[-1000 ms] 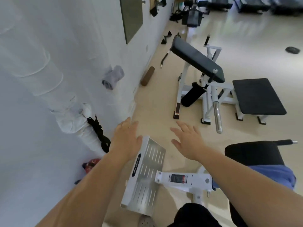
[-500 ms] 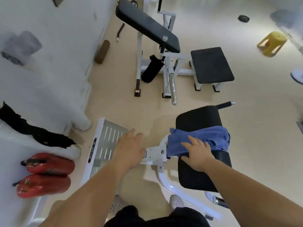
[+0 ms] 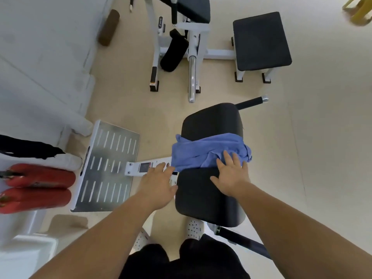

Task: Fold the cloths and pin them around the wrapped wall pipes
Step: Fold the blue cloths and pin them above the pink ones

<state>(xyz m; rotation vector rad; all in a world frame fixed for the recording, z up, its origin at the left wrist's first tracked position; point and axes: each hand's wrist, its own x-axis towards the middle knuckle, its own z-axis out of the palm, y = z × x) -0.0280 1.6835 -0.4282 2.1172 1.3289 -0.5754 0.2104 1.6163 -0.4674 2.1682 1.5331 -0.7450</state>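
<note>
A crumpled blue cloth [image 3: 203,151] lies across the black padded seat [image 3: 211,119] of a gym machine below me. My right hand [image 3: 231,174] rests flat on the seat with its fingertips on the cloth's near edge, fingers spread. My left hand [image 3: 158,185] hovers open at the cloth's left corner, over the machine's white bar [image 3: 141,168]. At the left edge, a white wrapped pipe [image 3: 60,161] carries a black cloth [image 3: 28,148] around it. Another wrapped pipe [image 3: 78,121] meets the floor by the wall.
A perforated metal footplate [image 3: 108,168] lies left of the seat. Two red fire extinguishers [image 3: 38,187] lie by the wall. A white bench machine [image 3: 193,45] with a black square pad [image 3: 261,41] stands ahead. A brown roller [image 3: 108,27] leans on the wall. My shoes [image 3: 193,228] are below.
My view tipped down from the wall to the seat. My right hand slid along the blue cloth and my left hand moved right from the footplate to the cloth's corner.
</note>
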